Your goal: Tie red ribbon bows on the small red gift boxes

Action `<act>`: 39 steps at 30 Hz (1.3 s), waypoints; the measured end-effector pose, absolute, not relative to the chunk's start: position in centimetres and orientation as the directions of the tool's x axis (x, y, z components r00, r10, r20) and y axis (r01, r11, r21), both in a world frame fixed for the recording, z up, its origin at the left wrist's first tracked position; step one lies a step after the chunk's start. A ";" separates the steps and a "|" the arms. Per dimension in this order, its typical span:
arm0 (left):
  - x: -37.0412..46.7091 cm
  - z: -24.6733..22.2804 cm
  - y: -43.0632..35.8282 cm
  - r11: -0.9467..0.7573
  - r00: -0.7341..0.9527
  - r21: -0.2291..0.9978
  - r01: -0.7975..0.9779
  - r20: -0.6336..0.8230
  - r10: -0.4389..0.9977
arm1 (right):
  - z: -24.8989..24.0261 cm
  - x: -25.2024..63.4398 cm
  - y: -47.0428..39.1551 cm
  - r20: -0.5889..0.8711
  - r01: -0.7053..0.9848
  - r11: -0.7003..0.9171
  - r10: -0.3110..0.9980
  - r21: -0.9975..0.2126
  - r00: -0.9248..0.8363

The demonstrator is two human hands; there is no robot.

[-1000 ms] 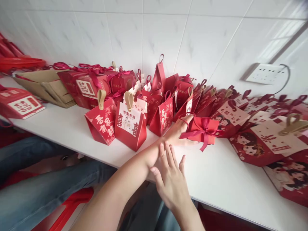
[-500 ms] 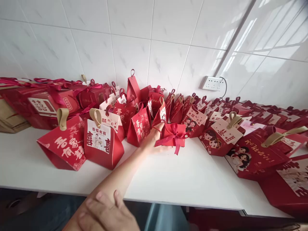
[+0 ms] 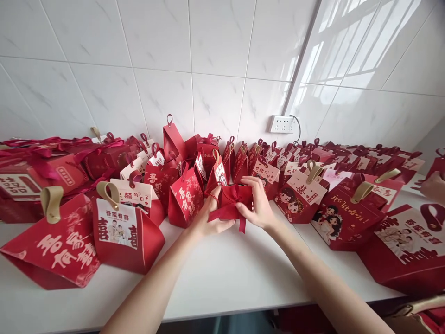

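A small red gift box (image 3: 232,198) with a dark red ribbon bow is held between both hands over the white table (image 3: 222,273). My left hand (image 3: 211,215) grips its left side, thumb near the twisted cord and fingers beneath. On its right side, my right hand (image 3: 255,202) has its fingers over the top and thumb against the bow. Just behind stands a small red box with a white label (image 3: 220,172). A red box with white lettering (image 3: 187,197) is close to the left hand.
Many red boxes crowd the back, with larger ones at left (image 3: 59,241) and right (image 3: 403,250). A white power strip (image 3: 283,124) is on the tiled wall (image 3: 156,97). Another person's hand (image 3: 433,188) shows at the right edge.
My right hand has come up from the lower left, near the left forearm, onto the right side of the bowed box. The view has shifted, and another person's hand has appeared at right.
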State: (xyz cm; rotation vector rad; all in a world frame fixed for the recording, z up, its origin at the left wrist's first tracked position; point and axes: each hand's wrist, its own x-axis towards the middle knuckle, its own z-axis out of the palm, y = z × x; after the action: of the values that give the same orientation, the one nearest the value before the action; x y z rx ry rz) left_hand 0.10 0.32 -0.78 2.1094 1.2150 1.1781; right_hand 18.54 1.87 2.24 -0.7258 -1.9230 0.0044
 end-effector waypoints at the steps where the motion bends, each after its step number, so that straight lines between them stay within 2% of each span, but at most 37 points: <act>1: 0.0 -0.9 0.4 -0.518 0.266 0.706 0.482 0.446 0.855 | 1.5 18.7 2.5 0.821 0.446 0.840 0.473 -0.310 -0.321; 4: -0.1 -1.2 0.5 -0.510 0.269 0.724 0.465 0.433 0.860 | 0.2 19.8 3.2 0.755 0.393 0.849 0.506 -0.353 -0.416; 8: 0.3 -1.0 0.4 -0.533 0.272 0.701 0.473 0.459 0.846 | 0.1 21.6 3.0 0.620 0.423 0.821 0.568 -0.383 -0.541; 13: -0.2 -0.9 0.5 -0.555 0.291 0.640 0.532 0.478 0.829 | 0.1 22.1 3.2 0.609 0.406 0.792 0.611 -0.456 -0.505; 16: -1.0 -0.8 0.9 -0.603 0.276 0.569 0.559 0.558 0.783 | 0.0 22.0 3.3 0.626 0.399 0.789 0.613 -0.466 -0.482; 18: -1.4 -0.6 1.2 -0.592 0.173 0.583 0.556 0.615 0.769 | 0.1 22.1 3.3 0.642 0.416 0.788 0.613 -0.455 -0.460; 20: -1.4 -0.1 1.2 -0.545 -0.014 0.661 0.515 0.643 0.766 | 0.2 22.2 3.2 0.655 0.433 0.786 0.612 -0.441 -0.442; 23: -1.2 0.6 0.7 -0.550 -0.259 0.766 0.332 0.635 0.728 | 0.2 22.1 3.1 0.657 0.437 0.782 0.616 -0.444 -0.435; 26: -0.6 1.1 -0.1 -0.686 -0.347 0.723 0.085 0.667 0.660 | 0.0 21.7 3.0 0.662 0.415 0.793 0.605 -0.447 -0.442; 28: -0.1 1.4 -0.5 -0.748 -0.379 0.663 0.024 0.699 0.607 | -0.1 21.4 2.8 0.679 0.398 0.816 0.572 -0.419 -0.460; 30: 0.2 1.7 -0.6 -0.794 -0.407 0.603 0.084 0.748 0.524 | -0.2 21.2 2.8 0.696 0.390 0.840 0.534 -0.376 -0.479; 34: -0.2 2.3 -0.4 -0.867 -0.411 0.404 0.291 0.872 0.268 | -0.3 21.0 2.8 0.711 0.402 0.856 0.501 -0.324 -0.493; 37: -0.6 2.2 -0.1 -0.797 -0.265 0.283 0.533 0.951 0.160 | -0.4 21.0 2.8 0.717 0.408 0.863 0.485 -0.300 -0.501; 39: -0.6 1.8 0.0 -0.708 -0.100 0.206 0.675 0.977 0.188 | -0.5 21.0 2.8 0.719 0.405 0.867 0.476 -0.289 -0.506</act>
State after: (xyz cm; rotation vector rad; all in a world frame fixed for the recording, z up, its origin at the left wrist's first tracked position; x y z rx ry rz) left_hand -0.63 0.01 1.84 2.3044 1.1959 2.3652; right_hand 20.99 2.81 -0.48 -0.6349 -2.1650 0.1041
